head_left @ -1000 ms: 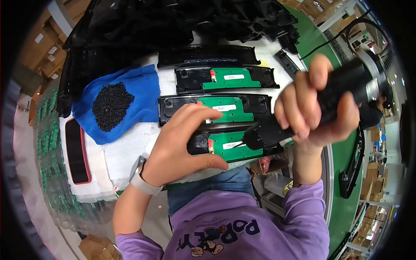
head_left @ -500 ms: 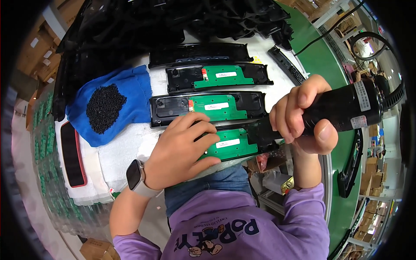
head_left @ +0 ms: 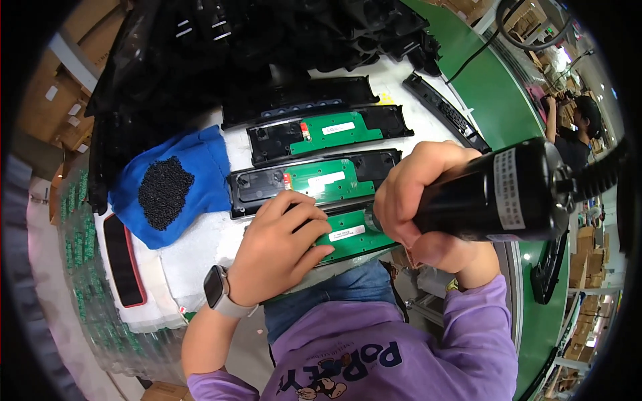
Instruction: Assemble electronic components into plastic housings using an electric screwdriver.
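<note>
My left hand (head_left: 277, 250), fingers bent, is closed over the left end of the nearest black plastic panel, which carries a green circuit board (head_left: 358, 246) with a white label. In my right hand (head_left: 421, 194) is a black electric screwdriver (head_left: 461, 204), its body tilted out to the right. The screwdriver's tip is hidden behind my fingers, over the right part of that board. Just beyond lies a second black panel with a green circuit board (head_left: 334, 188), and behind it a third panel with its own board (head_left: 341, 137).
A blue cloth (head_left: 207, 157) at the left holds a pile of small black screws (head_left: 164, 194). Below it lies a red-edged phone (head_left: 124, 260). Black plastic parts (head_left: 281, 33) are heaped at the back. A slim black part (head_left: 448, 110) lies at the right. Another person (head_left: 582, 127) stands far right.
My right hand and the screwdriver have come left and down, over the right part of the nearest board. My left hand stays on the panel. The view has shifted slightly.
</note>
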{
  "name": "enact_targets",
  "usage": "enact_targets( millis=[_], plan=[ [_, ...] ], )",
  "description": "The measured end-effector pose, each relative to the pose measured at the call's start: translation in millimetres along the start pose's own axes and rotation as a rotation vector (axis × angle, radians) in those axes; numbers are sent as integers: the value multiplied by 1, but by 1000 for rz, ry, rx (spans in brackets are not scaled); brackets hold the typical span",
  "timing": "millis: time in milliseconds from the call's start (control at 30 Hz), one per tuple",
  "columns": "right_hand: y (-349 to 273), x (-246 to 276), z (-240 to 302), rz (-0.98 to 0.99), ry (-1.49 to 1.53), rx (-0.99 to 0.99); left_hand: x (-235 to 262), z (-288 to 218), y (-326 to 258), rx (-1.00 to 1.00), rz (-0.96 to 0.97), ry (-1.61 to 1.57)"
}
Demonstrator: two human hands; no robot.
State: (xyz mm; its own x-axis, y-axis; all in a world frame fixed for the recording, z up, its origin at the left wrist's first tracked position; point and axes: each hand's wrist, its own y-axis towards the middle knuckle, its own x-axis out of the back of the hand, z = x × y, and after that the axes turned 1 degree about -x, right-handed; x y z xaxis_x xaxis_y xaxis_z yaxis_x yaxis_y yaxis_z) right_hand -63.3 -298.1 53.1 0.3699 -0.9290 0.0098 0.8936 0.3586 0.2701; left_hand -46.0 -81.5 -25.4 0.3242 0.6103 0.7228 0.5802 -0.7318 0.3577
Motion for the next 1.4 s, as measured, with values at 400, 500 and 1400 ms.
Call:
enact_targets(
  millis=[400,500,1400],
  plan=[
    [-12,44,-9,63,425,395,14,-5,15,-9,-130,270],
    [-22,73,-2,-19,359,527,23,2,21,60,-9,397],
    [-49,161,-85,-296,1005,492,18,39,76,-23,-203,535]
  ],
)
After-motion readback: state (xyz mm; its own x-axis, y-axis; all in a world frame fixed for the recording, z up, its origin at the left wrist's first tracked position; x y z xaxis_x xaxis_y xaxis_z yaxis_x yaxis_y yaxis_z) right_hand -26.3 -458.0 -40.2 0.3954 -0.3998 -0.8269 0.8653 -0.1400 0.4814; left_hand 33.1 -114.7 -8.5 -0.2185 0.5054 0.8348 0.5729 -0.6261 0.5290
